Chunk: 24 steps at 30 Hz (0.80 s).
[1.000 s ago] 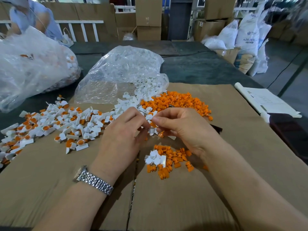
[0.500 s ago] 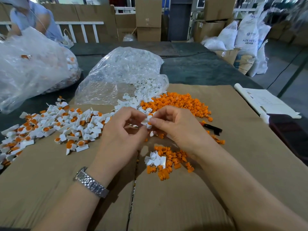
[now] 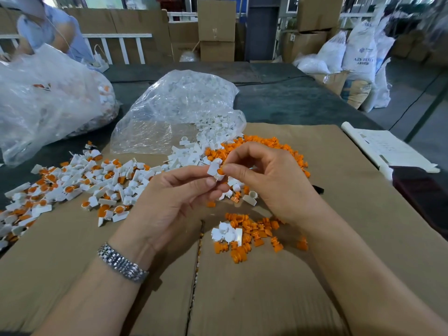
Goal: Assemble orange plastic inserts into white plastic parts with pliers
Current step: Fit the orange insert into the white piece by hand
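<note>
Head view: both hands raised above a flattened cardboard sheet (image 3: 339, 214) laid on a dark table (image 3: 291, 100).
Left hand (image 3: 169, 202): fingers curled, thumb and forefinger pinching a white plastic part (image 3: 213, 169) from the left; metal wristwatch (image 3: 122, 262) on the wrist.
Right hand (image 3: 269, 180): fingers curled, thumb and forefinger tips pinched on an orange insert (image 3: 220, 171) that touches the white part.
Held pieces: in the air between the two hands, over the near edge of the loose piles.
Orange supply: heap of orange inserts (image 3: 257, 147) behind the right hand, partly hidden by it.
Near cluster: small group of orange inserts with a few white parts (image 3: 244, 235) on the cardboard, below the hands.
White supply: loose white parts (image 3: 191, 151) spilling from the mouth of a clear plastic bag (image 3: 179, 105) at centre.
Finished pile: white pieces with orange centres (image 3: 72, 183) spread at left, part on cardboard, part on table.
Second bag (image 3: 48, 100): large, clear, far left, contents blurred.
Pliers: a dark tip (image 3: 318, 189) shows just right of the right hand; cannot tell what it is.
Paper (image 3: 388, 147): white sheets at the right edge of the cardboard.
Background: another person (image 3: 48, 30) at upper left; stacked cartons (image 3: 217, 27); white sacks (image 3: 358, 57).
</note>
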Each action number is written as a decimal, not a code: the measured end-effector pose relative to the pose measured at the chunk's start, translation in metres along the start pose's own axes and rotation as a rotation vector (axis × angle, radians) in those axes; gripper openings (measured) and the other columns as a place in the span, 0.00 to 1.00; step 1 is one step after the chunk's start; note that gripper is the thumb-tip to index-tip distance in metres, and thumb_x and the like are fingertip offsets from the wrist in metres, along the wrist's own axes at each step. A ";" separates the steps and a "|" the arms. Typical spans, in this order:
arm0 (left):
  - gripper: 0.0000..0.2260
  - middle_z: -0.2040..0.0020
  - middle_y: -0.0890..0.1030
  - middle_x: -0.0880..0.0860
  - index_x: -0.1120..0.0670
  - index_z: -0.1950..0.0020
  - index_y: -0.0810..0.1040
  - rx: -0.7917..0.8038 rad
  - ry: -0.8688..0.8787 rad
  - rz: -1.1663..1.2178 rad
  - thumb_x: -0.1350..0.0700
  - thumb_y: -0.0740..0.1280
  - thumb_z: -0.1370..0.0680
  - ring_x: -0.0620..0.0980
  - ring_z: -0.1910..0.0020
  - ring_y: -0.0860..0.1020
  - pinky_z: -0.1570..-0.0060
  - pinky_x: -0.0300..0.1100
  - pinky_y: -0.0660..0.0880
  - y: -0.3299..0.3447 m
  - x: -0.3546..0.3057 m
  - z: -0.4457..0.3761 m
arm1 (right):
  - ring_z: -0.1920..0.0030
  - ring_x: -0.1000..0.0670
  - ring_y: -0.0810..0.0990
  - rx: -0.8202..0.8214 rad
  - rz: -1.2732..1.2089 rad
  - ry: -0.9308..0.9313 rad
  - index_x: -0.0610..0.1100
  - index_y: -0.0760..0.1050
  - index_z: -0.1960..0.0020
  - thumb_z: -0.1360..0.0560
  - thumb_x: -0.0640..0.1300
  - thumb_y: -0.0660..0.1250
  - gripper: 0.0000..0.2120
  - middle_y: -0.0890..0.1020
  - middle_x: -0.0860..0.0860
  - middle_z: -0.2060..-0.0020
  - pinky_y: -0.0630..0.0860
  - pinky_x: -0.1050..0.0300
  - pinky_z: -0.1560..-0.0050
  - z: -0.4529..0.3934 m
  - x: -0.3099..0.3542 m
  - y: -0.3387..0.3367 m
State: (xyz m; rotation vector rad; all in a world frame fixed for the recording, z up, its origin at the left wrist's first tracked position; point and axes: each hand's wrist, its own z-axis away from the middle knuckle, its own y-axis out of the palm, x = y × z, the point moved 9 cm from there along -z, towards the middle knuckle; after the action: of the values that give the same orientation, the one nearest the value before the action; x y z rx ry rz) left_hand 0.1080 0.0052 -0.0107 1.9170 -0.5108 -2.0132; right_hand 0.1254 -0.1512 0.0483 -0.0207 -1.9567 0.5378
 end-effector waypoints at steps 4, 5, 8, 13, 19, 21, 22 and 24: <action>0.09 0.52 0.86 0.64 0.63 0.52 0.87 0.072 -0.025 0.041 0.69 0.71 0.30 0.58 0.53 0.87 0.56 0.40 0.83 0.005 0.001 0.000 | 0.54 0.50 0.82 0.039 0.011 -0.046 0.45 0.81 0.50 0.22 0.43 0.71 0.02 0.83 0.52 0.56 0.80 0.52 0.49 0.001 0.005 0.001; 0.09 0.52 0.86 0.64 0.63 0.52 0.86 0.069 -0.011 0.033 0.69 0.71 0.30 0.58 0.53 0.87 0.55 0.40 0.83 0.005 0.000 0.001 | 0.55 0.51 0.82 0.039 0.022 -0.051 0.44 0.81 0.50 0.22 0.43 0.71 0.02 0.83 0.51 0.56 0.80 0.53 0.50 0.001 0.005 0.002; 0.09 0.52 0.87 0.62 0.61 0.52 0.85 -0.006 0.145 -0.215 0.64 0.76 0.32 0.59 0.51 0.87 0.51 0.42 0.83 0.002 -0.011 0.004 | 0.56 0.56 0.81 0.013 0.074 -0.028 0.46 0.80 0.51 0.22 0.43 0.71 0.01 0.82 0.54 0.58 0.79 0.62 0.55 0.002 -0.001 0.005; 0.11 0.52 0.88 0.57 0.58 0.48 0.85 -0.053 0.276 -0.411 0.62 0.76 0.30 0.54 0.52 0.87 0.53 0.37 0.81 0.005 -0.022 0.009 | 0.61 0.55 0.82 -0.035 0.012 0.047 0.45 0.81 0.49 0.21 0.43 0.71 0.02 0.83 0.52 0.61 0.80 0.61 0.58 0.003 -0.010 0.013; 0.10 0.49 0.87 0.60 0.57 0.51 0.88 0.009 0.170 -0.127 0.63 0.74 0.30 0.56 0.49 0.86 0.49 0.42 0.82 0.003 -0.014 0.002 | 0.55 0.49 0.85 0.050 -0.155 0.025 0.45 0.80 0.41 0.23 0.39 0.72 0.11 0.84 0.47 0.54 0.83 0.54 0.50 0.005 -0.006 0.013; 0.11 0.48 0.87 0.60 0.57 0.50 0.88 0.030 0.172 -0.126 0.61 0.75 0.31 0.57 0.47 0.86 0.48 0.42 0.82 0.004 -0.014 0.002 | 0.55 0.49 0.83 0.049 -0.047 -0.025 0.49 0.79 0.39 0.22 0.41 0.73 0.13 0.82 0.50 0.55 0.82 0.55 0.52 0.004 -0.001 0.012; 0.12 0.48 0.87 0.60 0.57 0.49 0.88 0.037 0.170 -0.127 0.60 0.76 0.32 0.57 0.46 0.86 0.48 0.41 0.82 0.005 -0.015 0.002 | 0.55 0.49 0.82 0.055 -0.029 -0.042 0.50 0.79 0.38 0.22 0.41 0.72 0.14 0.81 0.50 0.55 0.82 0.55 0.52 0.004 0.002 0.012; 0.13 0.48 0.87 0.60 0.57 0.49 0.88 0.038 0.161 -0.141 0.59 0.77 0.33 0.56 0.47 0.86 0.49 0.41 0.82 0.005 -0.014 0.003 | 0.55 0.49 0.83 0.072 -0.031 -0.055 0.49 0.80 0.37 0.21 0.41 0.71 0.13 0.82 0.50 0.55 0.82 0.52 0.51 0.005 0.004 0.010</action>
State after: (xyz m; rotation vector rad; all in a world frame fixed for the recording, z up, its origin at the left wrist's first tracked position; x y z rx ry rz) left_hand 0.1055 0.0073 0.0043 2.1707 -0.3855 -1.9219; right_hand 0.1174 -0.1427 0.0464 0.0708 -1.9868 0.5937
